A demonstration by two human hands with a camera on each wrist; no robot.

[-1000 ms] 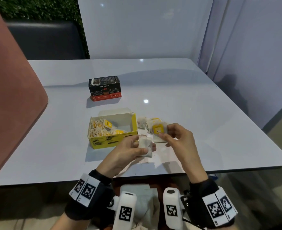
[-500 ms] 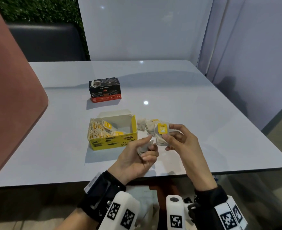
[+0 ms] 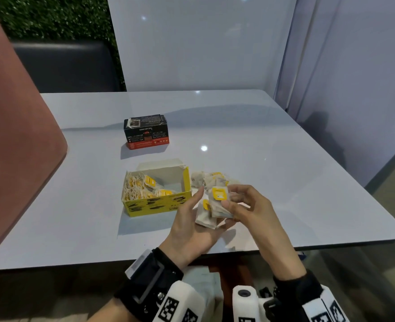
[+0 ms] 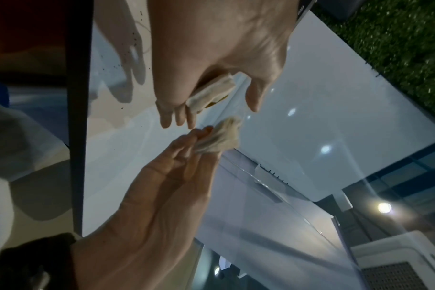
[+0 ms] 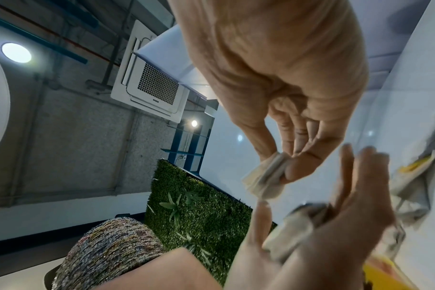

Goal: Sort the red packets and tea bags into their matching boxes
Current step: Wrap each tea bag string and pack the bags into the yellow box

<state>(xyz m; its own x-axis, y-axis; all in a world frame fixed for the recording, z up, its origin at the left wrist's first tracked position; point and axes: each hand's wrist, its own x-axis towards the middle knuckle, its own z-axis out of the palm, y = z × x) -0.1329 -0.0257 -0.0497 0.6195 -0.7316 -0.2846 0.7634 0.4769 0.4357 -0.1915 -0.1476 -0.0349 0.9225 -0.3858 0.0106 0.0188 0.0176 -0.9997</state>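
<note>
My left hand (image 3: 199,212) lies palm up over the table's near edge, fingers straight, with a few white tea bags (image 3: 205,220) resting on them. Just above it my right hand (image 3: 226,196) pinches a small stack of tea bags (image 3: 218,194) between thumb and fingers, a yellow tag on top. In the right wrist view the pinched stack (image 5: 266,176) hangs over the bags on my left hand (image 5: 298,223). The open yellow box (image 3: 157,205), left of both hands, holds several tea bags. A shut black and red box (image 3: 146,132) stands farther back. No red packets show.
Several loose tea bags (image 3: 203,178) lie in a pile right of the yellow box, behind my hands. The white table (image 3: 284,182) ends at a rounded corner on the right. A pink padded seat back (image 3: 17,159) rises at the left edge.
My left hand has turned palm up and uncurled; its bags now lie on straight fingers. My right hand has lowered its stack toward the left palm.
</note>
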